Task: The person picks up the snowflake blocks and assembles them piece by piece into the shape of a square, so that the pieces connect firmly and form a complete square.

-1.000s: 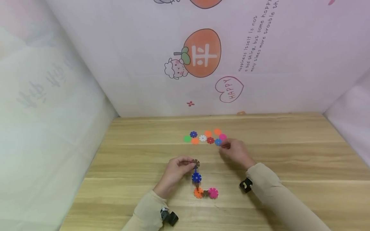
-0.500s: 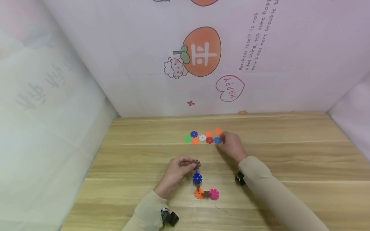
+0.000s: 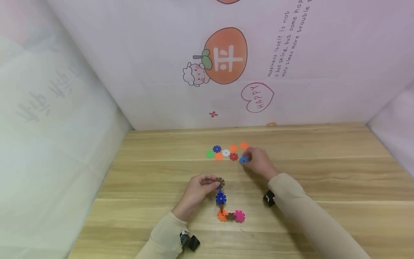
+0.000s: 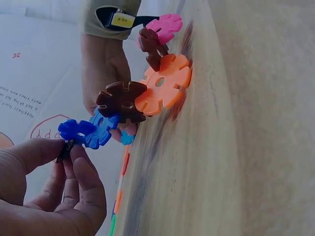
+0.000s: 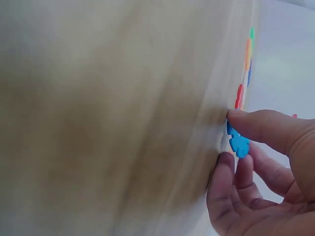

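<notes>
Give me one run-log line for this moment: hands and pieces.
left hand: pinches brown disc ending disc chain | right hand: pinches light-blue disc, apart from chain | red disc: loose on table

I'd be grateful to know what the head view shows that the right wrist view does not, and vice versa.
Only the head view shows the left hand pinching the brown disc ending the linked chain, and the orange fruit print. Only the right wrist view shows the right hand from its palm side. Both show that hand holding the light blue disc, with the red disc and green disc on the table.
</notes>
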Tool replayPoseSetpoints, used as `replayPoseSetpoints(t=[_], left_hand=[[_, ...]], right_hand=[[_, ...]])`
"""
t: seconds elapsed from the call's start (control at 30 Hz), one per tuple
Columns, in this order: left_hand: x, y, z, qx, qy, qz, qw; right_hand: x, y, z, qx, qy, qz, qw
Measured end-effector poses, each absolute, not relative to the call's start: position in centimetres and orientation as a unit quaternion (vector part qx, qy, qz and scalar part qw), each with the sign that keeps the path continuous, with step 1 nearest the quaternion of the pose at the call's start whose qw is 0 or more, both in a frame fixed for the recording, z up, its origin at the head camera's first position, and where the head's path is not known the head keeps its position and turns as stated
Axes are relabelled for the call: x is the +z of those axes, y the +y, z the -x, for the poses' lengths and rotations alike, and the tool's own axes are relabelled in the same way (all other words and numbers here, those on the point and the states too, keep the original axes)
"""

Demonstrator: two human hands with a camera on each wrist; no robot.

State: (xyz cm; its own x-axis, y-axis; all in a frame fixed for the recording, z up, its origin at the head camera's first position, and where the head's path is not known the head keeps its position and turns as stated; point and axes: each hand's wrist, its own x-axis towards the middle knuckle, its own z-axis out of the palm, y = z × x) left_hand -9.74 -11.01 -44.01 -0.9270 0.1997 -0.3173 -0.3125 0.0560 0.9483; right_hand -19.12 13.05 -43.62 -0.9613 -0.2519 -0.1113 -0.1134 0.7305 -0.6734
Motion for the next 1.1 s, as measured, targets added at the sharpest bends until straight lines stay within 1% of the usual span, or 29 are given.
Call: replayPoseSetpoints(t=[0.1, 0.33, 0.5, 0.7, 0.93, 1.1], left_hand=[[-43.9, -11.1, 9.8, 0.685, 0.703, 0.040, 0.188], [-43.9, -11.1, 9.9, 0.684, 0.704, 0.037, 0.190], [-44.1, -11.1, 10.0, 0.687, 0.700, 0.038, 0.191], [-44.3, -11.0, 9.9, 0.693, 0.694, 0.037, 0.192], [-44.5, -10.9, 9.9, 0.693, 0.696, 0.024, 0.186], [-44.4, -10.9, 9.7, 0.689, 0.699, 0.021, 0.190]], right_hand=[[-43.6, 13.5, 18.2, -0.379, 0.912, 0.113, 0.109], [-43.4, 13.9, 15.9, -0.434, 0.878, 0.113, 0.166], [-43.0, 13.7, 14.5, -0.476, 0.853, 0.124, 0.175], [-42.9, 13.0, 13.0, -0.488, 0.839, 0.183, 0.157], [-42.7, 12.3, 11.8, -0.434, 0.867, 0.225, 0.102], [-42.6, 12.0, 11.4, -0.423, 0.870, 0.245, 0.066]])
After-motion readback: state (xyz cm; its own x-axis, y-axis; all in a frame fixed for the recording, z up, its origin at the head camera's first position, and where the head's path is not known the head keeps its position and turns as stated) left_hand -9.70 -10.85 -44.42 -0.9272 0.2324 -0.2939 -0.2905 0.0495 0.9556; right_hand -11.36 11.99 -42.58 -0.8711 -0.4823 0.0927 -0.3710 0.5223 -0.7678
